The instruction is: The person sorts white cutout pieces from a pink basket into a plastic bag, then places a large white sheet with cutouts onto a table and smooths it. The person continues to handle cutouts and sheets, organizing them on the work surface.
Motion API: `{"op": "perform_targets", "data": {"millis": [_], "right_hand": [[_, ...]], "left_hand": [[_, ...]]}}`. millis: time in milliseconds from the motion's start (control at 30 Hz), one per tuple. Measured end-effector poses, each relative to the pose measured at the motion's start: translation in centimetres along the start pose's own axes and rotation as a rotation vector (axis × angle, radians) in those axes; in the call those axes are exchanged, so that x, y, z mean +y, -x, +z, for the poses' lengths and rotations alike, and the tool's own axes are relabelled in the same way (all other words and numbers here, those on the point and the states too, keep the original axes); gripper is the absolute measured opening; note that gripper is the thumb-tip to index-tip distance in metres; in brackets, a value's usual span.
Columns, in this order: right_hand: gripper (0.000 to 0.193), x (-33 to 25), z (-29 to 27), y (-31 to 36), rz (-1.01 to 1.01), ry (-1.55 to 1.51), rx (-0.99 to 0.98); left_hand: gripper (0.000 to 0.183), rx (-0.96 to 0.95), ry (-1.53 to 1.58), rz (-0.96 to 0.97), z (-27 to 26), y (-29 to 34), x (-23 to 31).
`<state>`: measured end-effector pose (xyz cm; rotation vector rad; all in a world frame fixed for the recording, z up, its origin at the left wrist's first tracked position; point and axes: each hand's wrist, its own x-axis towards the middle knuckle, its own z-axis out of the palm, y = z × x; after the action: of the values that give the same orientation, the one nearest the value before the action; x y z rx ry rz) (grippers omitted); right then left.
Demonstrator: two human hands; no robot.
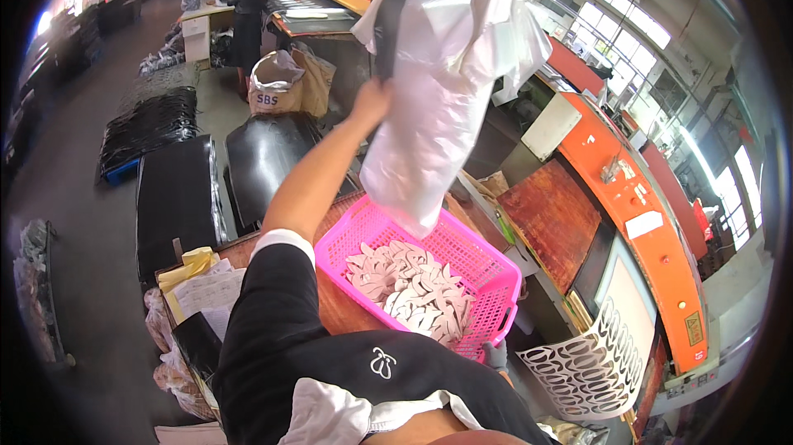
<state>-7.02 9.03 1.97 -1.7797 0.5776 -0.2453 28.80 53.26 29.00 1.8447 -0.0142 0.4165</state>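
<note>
My left hand [373,103] is raised, somewhat blurred, with its fingers closed at the left edge of a hanging clear plastic bag [438,106]. The bag's lower end hangs in front of the far side of a pink plastic basket [494,273]. Many flat, curved, pale pinkish cut pieces [413,288] lie heaped in the basket. Low at the basket's right end, my right hand [496,356] in a grey glove is wrapped at the handle, mostly hidden by the basket and my body.
To the right stands an orange press machine [636,197] beside a worn reddish board [549,218]. A punched-out white sheet [591,362] hangs below it. Papers [202,296] lie left of the basket. Beyond are black sheets [178,205], an open sack [277,85] and a person [254,7] working.
</note>
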Motion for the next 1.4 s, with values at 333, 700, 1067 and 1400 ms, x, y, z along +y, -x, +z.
{"op": "perform_targets", "data": {"millis": [333, 700, 1067, 1400], "right_hand": [[0.027, 2.2, -0.8, -1.5, -0.027, 0.451, -0.047], [0.029, 1.1, 0.5, -1.1, 0.122, -0.117, 0.035], [0.031, 2.2, 0.0, -1.5, 0.088, -0.128, -0.001], [0.055, -4.1, 0.7, 0.1, -0.664, 0.799, 0.218]], "left_hand": [[0.045, 0.788, 0.116, 0.977, -3.5, -0.6, 6.2], [0.021, -0.104, 0.513, 0.474, 3.6, -4.9, 8.0], [0.008, 0.316, -0.064, 0.621, 2.5, 3.8, -1.4], [0.018, -0.535, -0.325, 0.040, 5.6, 28.4, -19.7]]}}
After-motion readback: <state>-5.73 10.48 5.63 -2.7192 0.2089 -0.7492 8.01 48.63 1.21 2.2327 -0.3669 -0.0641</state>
